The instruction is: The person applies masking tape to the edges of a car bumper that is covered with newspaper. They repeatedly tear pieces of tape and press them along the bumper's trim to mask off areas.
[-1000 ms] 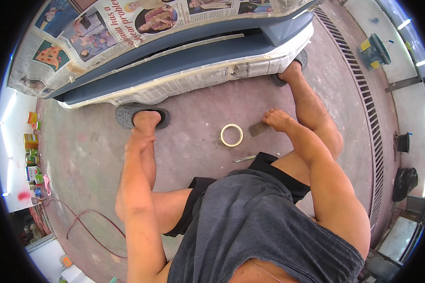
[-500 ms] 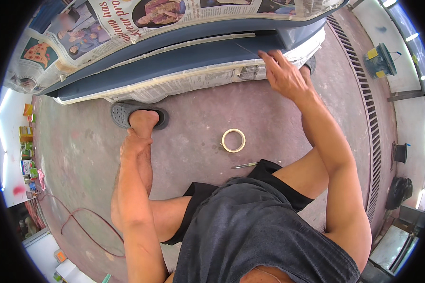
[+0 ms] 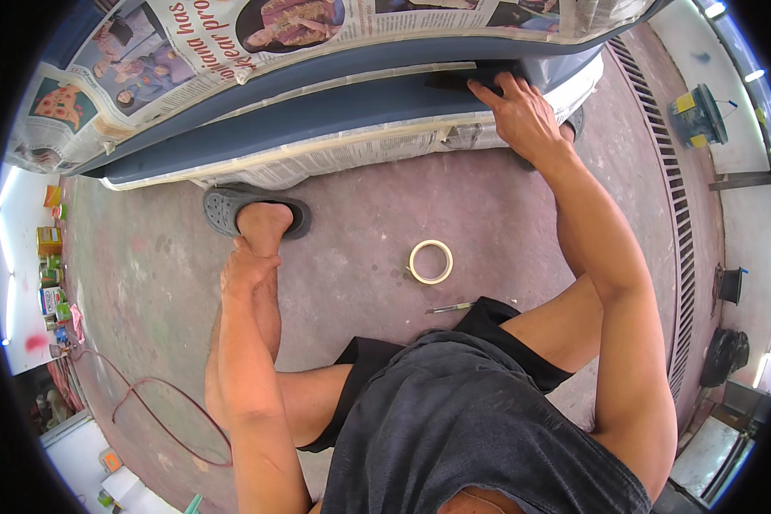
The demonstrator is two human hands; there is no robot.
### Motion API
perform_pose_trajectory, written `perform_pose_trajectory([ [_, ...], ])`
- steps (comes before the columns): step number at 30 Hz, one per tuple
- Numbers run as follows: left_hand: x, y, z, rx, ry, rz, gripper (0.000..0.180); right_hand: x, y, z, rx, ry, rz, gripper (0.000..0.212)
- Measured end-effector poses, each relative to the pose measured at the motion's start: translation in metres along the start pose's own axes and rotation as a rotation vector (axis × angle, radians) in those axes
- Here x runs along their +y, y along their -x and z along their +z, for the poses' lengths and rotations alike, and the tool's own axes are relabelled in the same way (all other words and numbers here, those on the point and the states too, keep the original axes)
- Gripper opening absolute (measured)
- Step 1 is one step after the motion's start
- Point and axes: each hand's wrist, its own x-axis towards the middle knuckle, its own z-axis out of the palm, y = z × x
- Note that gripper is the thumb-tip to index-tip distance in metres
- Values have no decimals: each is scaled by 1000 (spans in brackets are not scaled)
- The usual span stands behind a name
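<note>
At the far side stands a blue-grey car bumper (image 3: 334, 109), masked along its edges with newspaper and cream tape. My right hand (image 3: 522, 116) reaches to its right part, fingers apart and bent, fingertips at the bare painted surface. Nothing shows between those fingers. A dark patch, perhaps shadow or reflection, lies just left of the fingertips. My left hand (image 3: 250, 264) is wrapped round my left ankle (image 3: 264, 224), above a grey clog (image 3: 223, 212). On the floor between my legs lie a roll of masking tape (image 3: 430, 281) and a slim cutter-like tool (image 3: 451, 307).
Newspaper (image 3: 188, 51) covers the upper part of the bumper. A floor drain grate (image 3: 672, 188) runs along the right, with a blue-green bucket (image 3: 698, 116) beyond it. A red hose (image 3: 150, 415) curls at the lower left. Cans and boxes (image 3: 50, 265) line the left wall.
My right hand has moved slightly up and closer to the bumper. The thin line seen by its fingertip earlier no longer shows. My left hand stays on the ankle; the view has shifted slightly.
</note>
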Motion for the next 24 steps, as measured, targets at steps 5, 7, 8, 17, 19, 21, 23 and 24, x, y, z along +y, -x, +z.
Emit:
perform_pose_trajectory([
  [5, -4, -4, 2, 10, 40, 20, 106, -1, -2, 0, -25, 4, 12, 63],
  [7, -3, -3, 0, 0, 31, 8, 106, -2, -3, -2, -86, -2, 41, 61],
  [8, -2, -2, 0, -6, 28, 3, 107, -2, -3, -2, -85, 2, 42, 61],
  [17, -7, -7, 3, -1, 38, 11, 105, 4, 3, 4, 6, 53, 33, 67],
  [19, -6, -6, 2, -17, 12, 12, 108, 1, 6, 0, -16, 51, 66, 67],
  [21, -4, -3, -1, -28, -3, 5, 110, -2, 7, -5, -40, 70, 97, 67],
  [23, 1, -1, -3, -38, -10, -5, 110, -4, 10, -7, -65, 85, 124, 63],
  [24, 1, -2, -2, -34, -4, -2, 110, -4, 11, -7, -77, 89, 134, 60],
])
